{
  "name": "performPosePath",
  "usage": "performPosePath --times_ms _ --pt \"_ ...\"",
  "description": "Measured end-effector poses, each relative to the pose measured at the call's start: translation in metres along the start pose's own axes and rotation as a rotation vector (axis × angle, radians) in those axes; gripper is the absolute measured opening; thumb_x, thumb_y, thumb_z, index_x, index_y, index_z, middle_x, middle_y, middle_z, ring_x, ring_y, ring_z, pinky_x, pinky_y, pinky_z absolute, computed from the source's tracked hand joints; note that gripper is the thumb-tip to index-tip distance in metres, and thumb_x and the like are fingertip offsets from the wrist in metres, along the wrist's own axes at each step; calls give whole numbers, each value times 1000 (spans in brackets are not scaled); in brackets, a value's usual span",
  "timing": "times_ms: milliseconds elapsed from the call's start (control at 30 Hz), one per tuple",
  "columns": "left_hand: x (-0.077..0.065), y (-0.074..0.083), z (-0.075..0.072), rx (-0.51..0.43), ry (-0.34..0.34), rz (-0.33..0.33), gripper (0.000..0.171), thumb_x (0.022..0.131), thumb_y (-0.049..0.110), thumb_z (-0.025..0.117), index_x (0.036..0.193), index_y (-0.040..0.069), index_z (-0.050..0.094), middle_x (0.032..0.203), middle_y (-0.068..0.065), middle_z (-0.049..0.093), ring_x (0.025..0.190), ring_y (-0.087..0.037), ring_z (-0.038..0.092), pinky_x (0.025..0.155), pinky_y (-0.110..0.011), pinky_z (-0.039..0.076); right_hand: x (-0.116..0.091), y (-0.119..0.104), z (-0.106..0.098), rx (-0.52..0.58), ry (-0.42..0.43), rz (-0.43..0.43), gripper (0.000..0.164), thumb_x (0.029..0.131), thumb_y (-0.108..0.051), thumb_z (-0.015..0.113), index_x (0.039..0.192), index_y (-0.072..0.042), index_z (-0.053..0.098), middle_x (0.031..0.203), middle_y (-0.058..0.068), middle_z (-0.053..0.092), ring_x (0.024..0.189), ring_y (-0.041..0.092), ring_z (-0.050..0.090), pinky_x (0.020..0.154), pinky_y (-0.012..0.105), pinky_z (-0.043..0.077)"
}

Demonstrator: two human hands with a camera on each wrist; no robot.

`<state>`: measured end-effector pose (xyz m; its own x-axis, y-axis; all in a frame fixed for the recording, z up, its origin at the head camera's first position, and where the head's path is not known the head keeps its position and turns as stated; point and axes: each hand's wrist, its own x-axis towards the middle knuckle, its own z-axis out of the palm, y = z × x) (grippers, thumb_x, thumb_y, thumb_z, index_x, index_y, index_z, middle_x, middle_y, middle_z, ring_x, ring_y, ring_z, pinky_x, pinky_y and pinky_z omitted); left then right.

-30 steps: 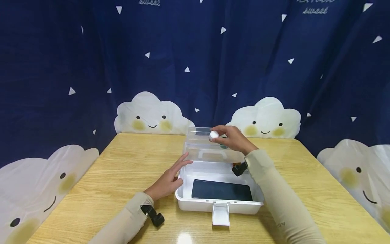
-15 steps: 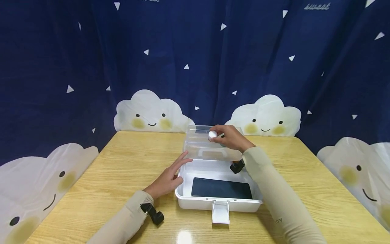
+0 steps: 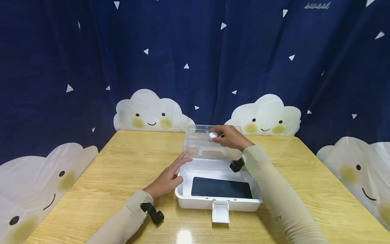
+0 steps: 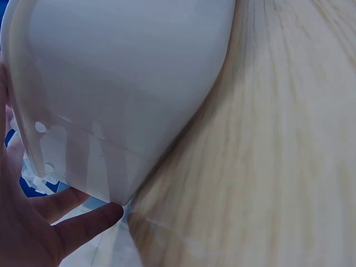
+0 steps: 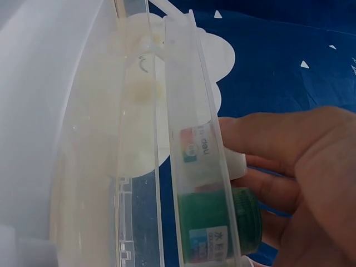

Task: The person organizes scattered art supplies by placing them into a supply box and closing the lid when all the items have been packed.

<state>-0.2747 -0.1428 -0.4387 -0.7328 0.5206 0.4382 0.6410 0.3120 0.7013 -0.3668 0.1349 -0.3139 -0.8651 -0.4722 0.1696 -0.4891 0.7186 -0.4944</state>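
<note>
A white storage box [image 3: 195, 205] stands with its lid open and its clear plastic tray [image 3: 195, 152] raised at the back. My right hand [image 3: 230, 136] pinches a small white paint jar [image 3: 213, 135] between thumb and fingers at the tray. Through the tray wall in the right wrist view, the white jar's label [image 5: 196, 143] shows beside a green paint jar [image 5: 247, 219]. My left hand [image 3: 168, 178] rests along the box's left side, fingers spread; in the left wrist view its fingertips [image 4: 114, 211] reach the box's far corner.
A flat dark rectangular thing [image 3: 221, 188] lies in the bottom of the box. The box's white latch [image 3: 220, 211] hangs down at the front over the wooden table [image 3: 146, 149]. Behind the table hangs a dark blue curtain [image 3: 195, 44] with clouds.
The head view has tipped slightly, lifting the scene a little. My right hand has lowered the white paint jar slightly toward the tray. The left hand has stayed at the box's side.
</note>
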Motion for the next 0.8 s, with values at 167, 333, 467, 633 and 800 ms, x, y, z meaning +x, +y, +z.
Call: performPosePath --times_ms 167,333,467,633,800 --pt "1 -3 0 2 -2 -1 70 81 -6 47 146 21 40 160 13 10 124 -28 42 48 -23 38 0 0 -2 -19 8 -16 36 87 -16 71 122 -9 66 109 6 67 96 22 59 85 37 50" --pt "1 4 -1 6 2 -8 72 81 -8 47 145 23 40 160 11 10 124 -29 43 49 -22 37 0 1 -2 -11 3 -1 35 87 -17 71 121 -12 66 108 5 67 95 21 59 83 36 51" --pt "-2 21 -4 -17 -5 -12 69 81 -10 46 145 15 41 161 4 11 120 -36 46 50 -21 36 -2 2 -1 -7 -7 12 35 88 -19 70 122 -13 66 110 4 67 98 21 59 84 35 51" --pt "-3 38 -9 -13 -19 -20 66 82 -10 46 144 12 42 161 0 12 113 -35 50 51 -20 36 -4 1 -3 -14 8 -12 33 88 -17 70 120 -13 67 110 5 67 99 21 60 85 37 52" --pt "-2 29 -6 1 -9 -13 67 81 -11 47 144 10 41 161 1 12 98 -29 56 50 -20 36 -6 1 -4 -26 25 -27 31 88 -16 70 118 -12 68 108 5 68 99 21 62 86 37 51"
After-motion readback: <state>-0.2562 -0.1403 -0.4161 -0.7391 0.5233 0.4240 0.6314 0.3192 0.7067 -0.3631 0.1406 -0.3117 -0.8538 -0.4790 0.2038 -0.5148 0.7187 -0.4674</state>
